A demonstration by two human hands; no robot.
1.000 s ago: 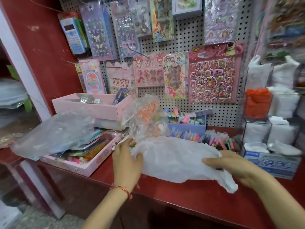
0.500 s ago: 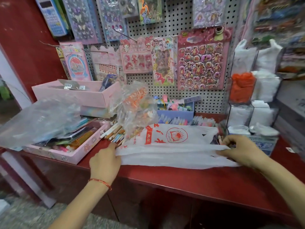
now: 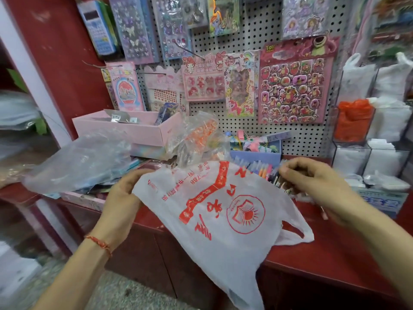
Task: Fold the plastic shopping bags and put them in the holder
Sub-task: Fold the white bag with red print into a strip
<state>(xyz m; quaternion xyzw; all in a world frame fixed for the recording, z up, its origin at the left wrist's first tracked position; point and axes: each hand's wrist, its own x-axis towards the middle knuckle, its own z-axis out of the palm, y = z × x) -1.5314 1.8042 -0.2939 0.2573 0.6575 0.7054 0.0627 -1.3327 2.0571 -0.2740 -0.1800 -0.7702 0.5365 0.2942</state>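
A white plastic shopping bag (image 3: 223,220) with red print hangs spread in front of me, its lower part draped over the red counter's (image 3: 330,260) front edge. My left hand (image 3: 121,198) grips the bag's upper left edge. My right hand (image 3: 312,182), blurred, has its fingers curled at the bag's upper right edge and seems to pinch it. At the right stands the clear compartment holder (image 3: 366,146), with folded white bags (image 3: 388,121) and an orange bag (image 3: 354,121) in its cells.
Pink boxes (image 3: 134,128) of stationery and crumpled clear bags (image 3: 78,162) crowd the counter's left. A blue box (image 3: 257,153) and pens sit behind the bag. A pegboard (image 3: 257,25) with sticker sheets covers the back wall. A blue tissue box (image 3: 380,200) lies below the holder.
The bag lay flat and folded lengthwise on the counter half a second ago. Now both hands have lifted it and it hangs open, turned so its print runs sideways.
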